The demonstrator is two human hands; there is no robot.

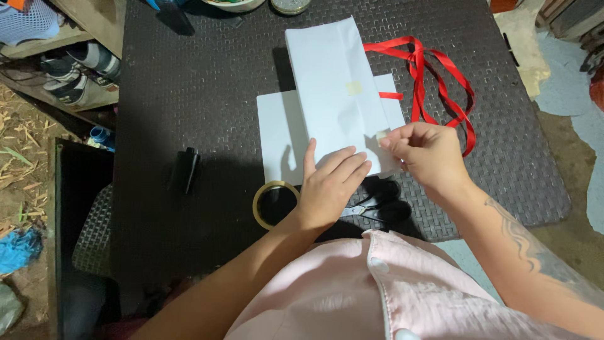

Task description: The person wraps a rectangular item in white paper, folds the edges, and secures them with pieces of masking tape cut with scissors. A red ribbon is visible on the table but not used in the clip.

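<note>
- Far left: shoes (82, 72) on a low shelf, partly cut off by the frame edge; blue scraps on the ground, hard to make out.
- Small black item (184, 169) lies on the dark woven worktop (189, 94), well apart from the hands; can't tell what it is.
- Tape roll (274, 204) flat on worktop, just beside the left wrist; its right edge is hidden by the hand.
- Left hand (328, 186): forearm comes up from bottom left, palm down, fingers (343, 160) together and straight, pressed flat on the near end of the white box (336, 94). Thumb out to the left along the paper. Grips nothing.
- White box sits mid-worktop, long side running away from the person, wrapped in white paper, w/ a wider white sheet (277, 135) under it. Small yellowish tape patch on top. Near end covered by both hands.
- Scissors (374, 204) w/ black handles lie betw. the two wrists, close to the body; blades mostly hidden under the left hand.
- Right hand (425, 154): tattooed forearm comes in from bottom right, wrist bent inward, fingers curled, thumb and forefinger pinched shut on a small tape piece (382, 135) at the box's near right corner. Can't tell if the piece touches the paper yet.
- Red ribbon (440, 75) in loose loops right of the box, one end lying on the white sheet; lower loop goes behind the right hand.
- Top edge: bowl & round lid, cut off.
- Bottom: pink shirt (352, 296) fills the fgd.
</note>
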